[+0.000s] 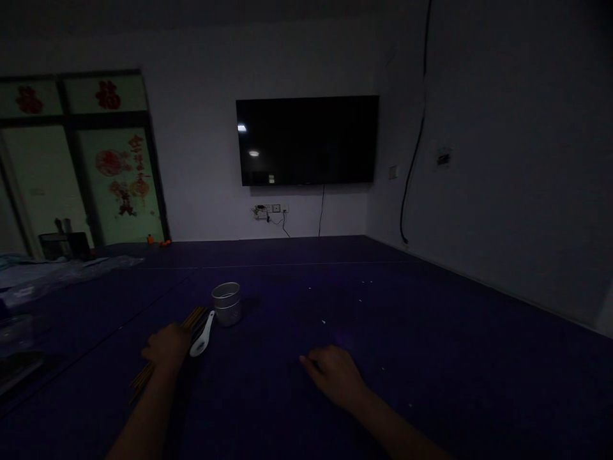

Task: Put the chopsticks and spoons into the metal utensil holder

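My left hand [167, 345] is closed over a bundle of thin brown chopsticks [195, 315], which lie slantwise on the dark blue tabletop; their ends stick out on both sides of it. Just right of the hand is a white soup spoon [203, 336], its bowl toward me and its handle reaching to a metal cup [227, 304]. The cup stands upright with its mouth facing up. Farther right, my right hand [335, 374] rests on the tabletop with its fingers curled in and the thumb side toward the left. I see nothing in it.
Small white scraps [324, 322] dot the tabletop [287, 409]. Clear plastic wrap [71, 278] and a black holder [64, 245] are at the left. Orange bits [164, 243] lie at the far edge. A television [309, 140] hangs on the wall; a black cable [412, 166] hangs at right.
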Demonstrator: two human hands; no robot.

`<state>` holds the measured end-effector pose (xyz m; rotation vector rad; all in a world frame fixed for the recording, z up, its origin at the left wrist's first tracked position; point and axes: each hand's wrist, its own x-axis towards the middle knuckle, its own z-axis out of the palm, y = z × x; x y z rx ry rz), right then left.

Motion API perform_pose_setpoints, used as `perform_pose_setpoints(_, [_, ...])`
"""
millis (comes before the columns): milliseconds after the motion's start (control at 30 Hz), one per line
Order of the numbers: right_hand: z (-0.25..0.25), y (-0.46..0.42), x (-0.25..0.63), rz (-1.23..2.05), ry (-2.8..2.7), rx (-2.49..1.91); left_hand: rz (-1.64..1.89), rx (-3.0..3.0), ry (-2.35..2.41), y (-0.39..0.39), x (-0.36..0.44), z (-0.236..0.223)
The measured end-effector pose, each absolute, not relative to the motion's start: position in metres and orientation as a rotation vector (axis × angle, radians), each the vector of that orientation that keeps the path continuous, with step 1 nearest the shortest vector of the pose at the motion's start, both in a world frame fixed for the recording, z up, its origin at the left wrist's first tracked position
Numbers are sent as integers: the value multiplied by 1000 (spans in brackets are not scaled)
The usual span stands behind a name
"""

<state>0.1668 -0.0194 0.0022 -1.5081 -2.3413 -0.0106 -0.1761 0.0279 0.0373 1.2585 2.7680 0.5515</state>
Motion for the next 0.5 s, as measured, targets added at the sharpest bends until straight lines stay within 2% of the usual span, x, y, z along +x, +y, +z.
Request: perform_pose_setpoints(500, [3,-20,167,-14,-2340,-1531,624,1113,2736,55,-208,23])
